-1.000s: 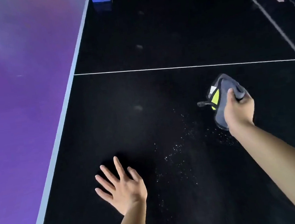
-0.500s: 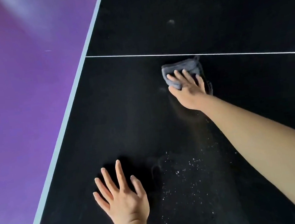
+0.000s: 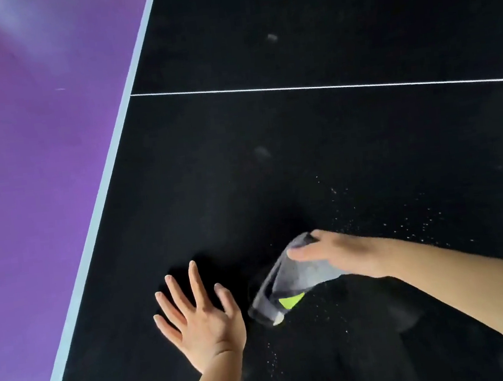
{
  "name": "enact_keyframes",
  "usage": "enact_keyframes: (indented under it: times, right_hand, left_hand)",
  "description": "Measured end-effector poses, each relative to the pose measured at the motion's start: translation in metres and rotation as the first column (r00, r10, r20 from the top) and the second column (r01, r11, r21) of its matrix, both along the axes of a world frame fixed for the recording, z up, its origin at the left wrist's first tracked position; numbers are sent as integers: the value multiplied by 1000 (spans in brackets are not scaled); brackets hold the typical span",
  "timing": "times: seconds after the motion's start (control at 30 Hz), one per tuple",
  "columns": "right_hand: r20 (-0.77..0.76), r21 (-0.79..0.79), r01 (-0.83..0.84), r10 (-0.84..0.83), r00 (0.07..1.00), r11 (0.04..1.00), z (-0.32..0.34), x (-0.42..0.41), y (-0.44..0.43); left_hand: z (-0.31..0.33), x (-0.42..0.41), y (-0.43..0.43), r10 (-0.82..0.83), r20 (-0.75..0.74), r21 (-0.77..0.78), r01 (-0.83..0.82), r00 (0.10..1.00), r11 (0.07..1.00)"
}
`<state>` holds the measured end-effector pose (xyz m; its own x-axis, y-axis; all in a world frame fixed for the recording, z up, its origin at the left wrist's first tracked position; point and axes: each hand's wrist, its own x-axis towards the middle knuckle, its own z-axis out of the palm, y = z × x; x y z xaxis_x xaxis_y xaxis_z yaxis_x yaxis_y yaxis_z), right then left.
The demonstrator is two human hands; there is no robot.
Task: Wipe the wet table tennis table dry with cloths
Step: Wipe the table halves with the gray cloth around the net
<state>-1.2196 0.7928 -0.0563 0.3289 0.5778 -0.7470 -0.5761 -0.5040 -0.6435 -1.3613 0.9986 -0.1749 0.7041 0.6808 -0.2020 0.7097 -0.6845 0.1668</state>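
Note:
The black table tennis table (image 3: 302,153) fills most of the view. Fine water droplets (image 3: 404,223) speckle it to the right of my hands, with more near the bottom middle. My left hand (image 3: 202,321) lies flat on the table with its fingers spread and holds nothing. Just to its right, my right hand (image 3: 342,252) presses down on a grey cloth (image 3: 289,283) with a yellow-green patch, its fingers stretched out to the left. The cloth is blurred and trails toward my left hand.
A white centre line (image 3: 326,87) crosses the table beyond my hands. The table's pale left edge (image 3: 109,187) runs diagonally, with purple floor (image 3: 39,183) past it. A few faint smudges mark the far surface.
My right hand has swept the cloth from beside the white line back toward me, ending next to my left hand. The left hand has stayed flat in place.

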Motion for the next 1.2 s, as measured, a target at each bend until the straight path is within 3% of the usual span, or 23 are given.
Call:
enact_keyframes:
  times: [0.07,0.13,0.23,0.3,0.37,0.43,0.5,0.63,0.77,0.93,1.2]
  right_hand:
    - [16,67,276,-278,960,959,13,23,-6]
    - [55,179,448,-463,885,876,26,60,-10]
    - [294,282,647,-705,645,709,38,124,-20]
    - [582,219,711,-674,455,669,35,160,-28]
    - [823,15,720,-417,385,694,11,184,-37]
    - [871,-208,692,-192,453,691,-25,191,-49]
    - [842,-303,672,-140,520,676,-61,178,-57]
    - [855,-229,592,-132,502,773,-100,121,-51]
    - [817,-228,472,-96,568,851,-96,43,-45]
    - [833,-142,356,-83,547,924,-81,-71,-10]
    - [747,-130,411,-184,639,902,-80,-223,40]
  left_hand:
    - [1,0,1,-2,-10,-4,2,1000,1000]
    - [1,1,1,5,-5,6,-5,1000,1000]
    - [0,0,0,4,-11,8,-4,1000,1000]
    - [-2,1,1,4,0,6,-4,1000,1000]
    - [-2,0,1,5,4,8,-5,1000,1000]
    - [-2,0,0,5,13,7,-5,1000,1000]
    - [-3,0,1,5,14,1,-5,1000,1000]
    - [-4,0,1,1,-6,9,-1,1000,1000]
    - [-1,0,2,4,-38,-15,-4,999,1000]
    - [6,1,0,-3,-92,-41,-1,996,999]
    - [13,-3,7,-73,-52,-163,64,996,985]
